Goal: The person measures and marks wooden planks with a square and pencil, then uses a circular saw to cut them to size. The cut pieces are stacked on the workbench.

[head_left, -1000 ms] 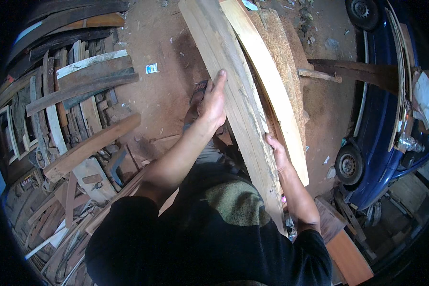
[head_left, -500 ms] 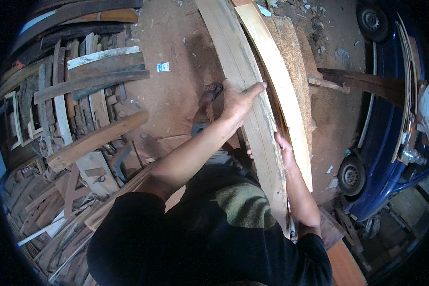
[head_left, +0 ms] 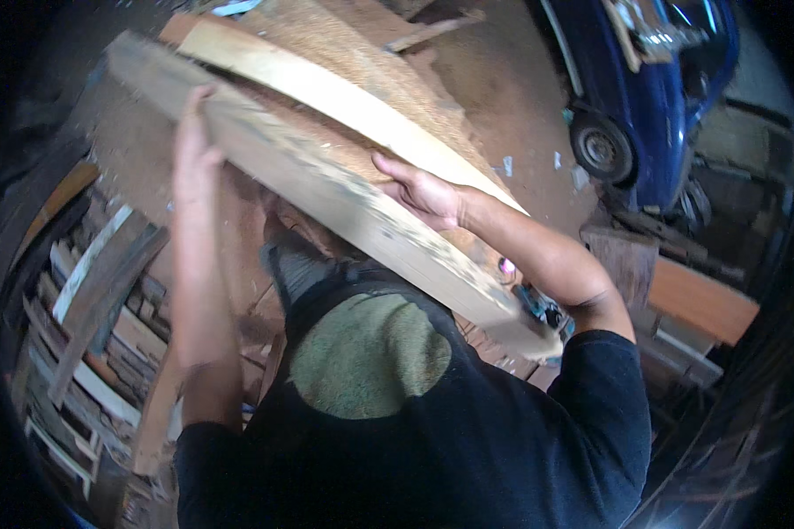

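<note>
A long, thick wooden plank (head_left: 322,189) slants across the space in front of me, from the upper left down to the right beside my body. One long edge looks dark and rough, while its broad face is pale and smoother. My left hand (head_left: 199,141), a little blurred, is closed around the plank toward its far end. Nearer to me, my right hand (head_left: 425,196) grips it from the far side; its thumb stands up and its fingertips are hidden behind the wood. A paler board (head_left: 335,93) lies just beyond the plank, apart from both hands.
Beyond the pale board is a sawdust-covered wooden surface (head_left: 362,53). A blue vehicle (head_left: 640,115) stands at the upper right. Stacked timber (head_left: 106,326) fills the left side. An orange-brown board (head_left: 704,300) and a teal tool (head_left: 543,309) are at the right.
My view has turned to the right. The plank has swung from steep to slanting and tipped so its rough edge shows. My right hand's thumb has lifted off the wood.
</note>
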Action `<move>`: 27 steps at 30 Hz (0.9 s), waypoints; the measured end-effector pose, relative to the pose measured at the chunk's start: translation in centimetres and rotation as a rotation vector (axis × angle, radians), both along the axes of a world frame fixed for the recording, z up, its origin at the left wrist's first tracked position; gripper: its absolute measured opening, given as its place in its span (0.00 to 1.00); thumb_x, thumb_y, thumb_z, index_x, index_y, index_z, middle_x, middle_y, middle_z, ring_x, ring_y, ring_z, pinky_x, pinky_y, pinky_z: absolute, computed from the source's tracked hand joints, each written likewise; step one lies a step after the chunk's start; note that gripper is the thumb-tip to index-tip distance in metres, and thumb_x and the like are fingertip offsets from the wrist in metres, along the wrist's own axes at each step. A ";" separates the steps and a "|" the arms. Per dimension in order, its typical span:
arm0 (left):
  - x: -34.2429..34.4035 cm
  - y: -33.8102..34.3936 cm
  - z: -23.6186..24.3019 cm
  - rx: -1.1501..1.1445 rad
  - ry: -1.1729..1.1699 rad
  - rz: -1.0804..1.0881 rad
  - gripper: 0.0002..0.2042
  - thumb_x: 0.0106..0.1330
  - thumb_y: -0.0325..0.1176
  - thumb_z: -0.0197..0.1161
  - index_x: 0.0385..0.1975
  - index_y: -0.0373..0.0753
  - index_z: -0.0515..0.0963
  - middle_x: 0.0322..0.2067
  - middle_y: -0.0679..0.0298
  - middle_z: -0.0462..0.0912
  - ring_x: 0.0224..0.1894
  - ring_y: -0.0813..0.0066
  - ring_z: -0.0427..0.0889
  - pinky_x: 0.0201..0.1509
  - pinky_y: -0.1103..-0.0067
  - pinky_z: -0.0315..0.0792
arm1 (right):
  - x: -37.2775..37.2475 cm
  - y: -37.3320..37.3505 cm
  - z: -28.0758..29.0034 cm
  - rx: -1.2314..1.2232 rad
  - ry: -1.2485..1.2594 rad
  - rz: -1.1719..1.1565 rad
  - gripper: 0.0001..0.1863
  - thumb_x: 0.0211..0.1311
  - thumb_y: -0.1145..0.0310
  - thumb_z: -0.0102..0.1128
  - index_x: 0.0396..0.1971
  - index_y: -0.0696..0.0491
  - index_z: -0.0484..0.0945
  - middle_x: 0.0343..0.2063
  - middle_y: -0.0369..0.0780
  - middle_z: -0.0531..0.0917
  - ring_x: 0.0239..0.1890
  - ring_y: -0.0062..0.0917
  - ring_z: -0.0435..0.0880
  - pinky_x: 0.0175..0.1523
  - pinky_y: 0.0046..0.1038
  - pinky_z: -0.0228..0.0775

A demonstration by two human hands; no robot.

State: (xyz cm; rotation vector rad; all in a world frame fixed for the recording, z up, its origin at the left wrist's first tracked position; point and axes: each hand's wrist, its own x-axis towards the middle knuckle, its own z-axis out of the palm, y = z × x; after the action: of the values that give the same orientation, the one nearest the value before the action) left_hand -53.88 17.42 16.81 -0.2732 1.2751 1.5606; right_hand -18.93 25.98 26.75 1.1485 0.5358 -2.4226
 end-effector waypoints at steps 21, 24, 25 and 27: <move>-8.3 -0.8 -1.7 -0.178 0.088 0.070 0.33 0.63 0.50 0.70 0.65 0.38 0.74 0.64 0.55 0.79 0.65 0.55 0.78 0.69 0.58 0.73 | 13.5 3.4 10.3 0.247 -0.147 0.223 0.40 0.73 0.39 0.59 0.71 0.56 0.72 0.71 0.46 0.74 0.71 0.33 0.73 0.74 0.36 0.64; -6.8 -2.0 -0.7 -0.022 0.117 0.160 0.33 0.65 0.49 0.66 0.67 0.38 0.72 0.67 0.55 0.76 0.69 0.55 0.73 0.73 0.58 0.67 | 13.8 3.8 9.1 0.514 -0.056 0.516 0.42 0.71 0.38 0.62 0.70 0.57 0.72 0.70 0.47 0.74 0.71 0.35 0.73 0.75 0.36 0.64; -4.6 -1.2 0.5 0.038 0.125 0.227 0.32 0.66 0.48 0.64 0.67 0.38 0.72 0.67 0.54 0.75 0.70 0.55 0.72 0.75 0.58 0.65 | 15.0 3.0 7.7 0.443 -0.024 0.519 0.44 0.70 0.36 0.62 0.71 0.58 0.71 0.71 0.51 0.72 0.74 0.39 0.69 0.77 0.38 0.60; -2.4 -1.6 2.9 0.106 0.158 0.360 0.33 0.68 0.49 0.60 0.69 0.37 0.70 0.69 0.53 0.73 0.72 0.54 0.69 0.77 0.59 0.62 | 14.1 2.3 9.7 0.504 0.068 0.629 0.46 0.72 0.34 0.58 0.73 0.60 0.68 0.73 0.53 0.70 0.75 0.40 0.67 0.78 0.38 0.57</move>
State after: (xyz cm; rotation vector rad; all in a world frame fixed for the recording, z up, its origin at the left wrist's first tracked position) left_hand -56.30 15.81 19.67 -0.3301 1.3100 1.9833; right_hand -4.87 28.26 36.43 0.8847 1.3553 -1.8246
